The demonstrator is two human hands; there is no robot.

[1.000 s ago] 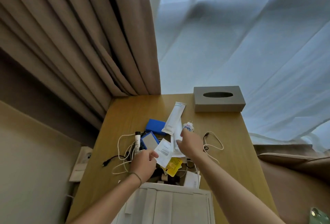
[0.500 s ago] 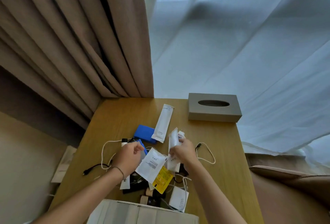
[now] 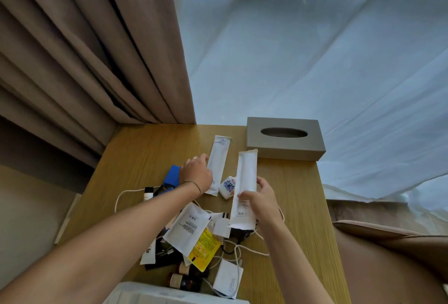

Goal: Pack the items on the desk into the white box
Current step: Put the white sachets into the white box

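My right hand (image 3: 260, 203) grips a long white sachet (image 3: 245, 182) and holds it up over the desk. My left hand (image 3: 197, 174) reaches forward and touches the edge of a second long white sachet (image 3: 217, 163) lying flat on the desk. A blue box (image 3: 172, 175) lies just left of that hand. A small white packet with a blue pattern (image 3: 227, 186) sits between the two sachets. The white box (image 3: 155, 294) shows at the bottom edge. A flat white pouch (image 3: 188, 227) and a yellow sachet (image 3: 204, 248) lie in the pile.
A grey tissue box (image 3: 283, 137) stands at the desk's far right. White cables (image 3: 126, 194), a white charger (image 3: 228, 279) and dark small bottles (image 3: 181, 280) clutter the near desk. Brown curtains (image 3: 97, 61) hang at back left, a sheer curtain at right.
My right hand lifted one long white sachet off the desk. My left hand let go of the flat white pouch and moved forward to the other long sachet. The view tilted down.
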